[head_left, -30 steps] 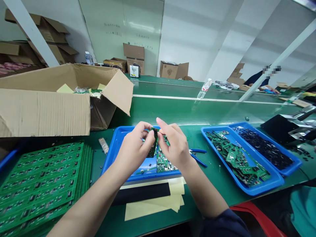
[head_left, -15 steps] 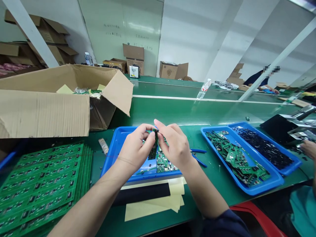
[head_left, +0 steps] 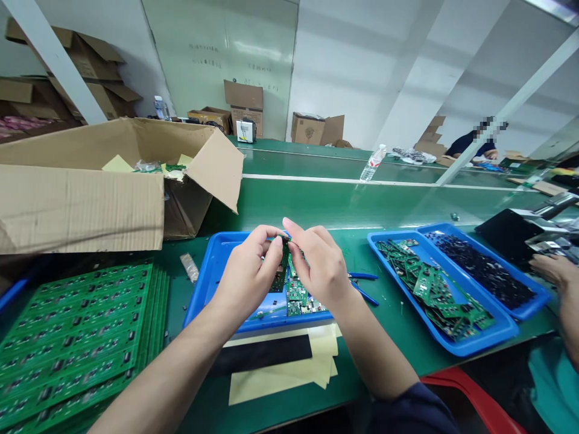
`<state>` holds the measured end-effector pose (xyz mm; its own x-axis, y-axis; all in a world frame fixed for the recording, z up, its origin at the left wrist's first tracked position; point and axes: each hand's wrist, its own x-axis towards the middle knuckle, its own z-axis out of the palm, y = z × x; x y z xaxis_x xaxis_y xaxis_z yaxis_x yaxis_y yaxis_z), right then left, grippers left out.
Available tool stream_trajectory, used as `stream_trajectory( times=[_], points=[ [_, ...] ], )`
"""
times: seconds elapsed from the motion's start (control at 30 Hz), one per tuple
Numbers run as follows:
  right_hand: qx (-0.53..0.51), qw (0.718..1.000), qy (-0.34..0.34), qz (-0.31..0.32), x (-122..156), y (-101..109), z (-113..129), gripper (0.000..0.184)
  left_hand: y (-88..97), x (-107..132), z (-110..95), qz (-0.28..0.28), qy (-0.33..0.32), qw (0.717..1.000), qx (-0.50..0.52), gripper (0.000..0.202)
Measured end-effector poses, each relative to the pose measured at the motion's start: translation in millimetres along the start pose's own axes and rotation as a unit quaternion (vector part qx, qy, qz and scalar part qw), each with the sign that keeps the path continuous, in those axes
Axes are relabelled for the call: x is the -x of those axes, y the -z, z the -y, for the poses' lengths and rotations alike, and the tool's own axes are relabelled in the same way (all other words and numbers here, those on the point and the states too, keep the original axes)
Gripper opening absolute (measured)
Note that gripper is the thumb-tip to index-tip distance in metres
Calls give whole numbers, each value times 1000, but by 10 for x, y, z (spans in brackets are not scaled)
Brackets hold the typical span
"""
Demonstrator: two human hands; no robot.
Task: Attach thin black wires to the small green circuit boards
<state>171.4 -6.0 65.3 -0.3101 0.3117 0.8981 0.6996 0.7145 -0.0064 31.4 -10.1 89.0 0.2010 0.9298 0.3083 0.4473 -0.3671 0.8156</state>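
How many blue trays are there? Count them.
4: central blue tray, blue tray of boards, blue tray of black parts, and perhaps another, mostly hidden, at far left.

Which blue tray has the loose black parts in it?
The rightmost blue tray, the only one heaped with black components; the other two trays hold green circuit boards.

Co-worker's hand [head_left: 552, 271] — now in, by blk tray [head_left: 502, 258]
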Motion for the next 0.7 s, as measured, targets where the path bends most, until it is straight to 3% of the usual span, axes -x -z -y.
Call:
stream_trajectory(
  times=[0.7],
  points=[
    [-9,1000,-19,4,-6,9,10,38,4,9,7,4,-38,997,-64,27]
  ],
)
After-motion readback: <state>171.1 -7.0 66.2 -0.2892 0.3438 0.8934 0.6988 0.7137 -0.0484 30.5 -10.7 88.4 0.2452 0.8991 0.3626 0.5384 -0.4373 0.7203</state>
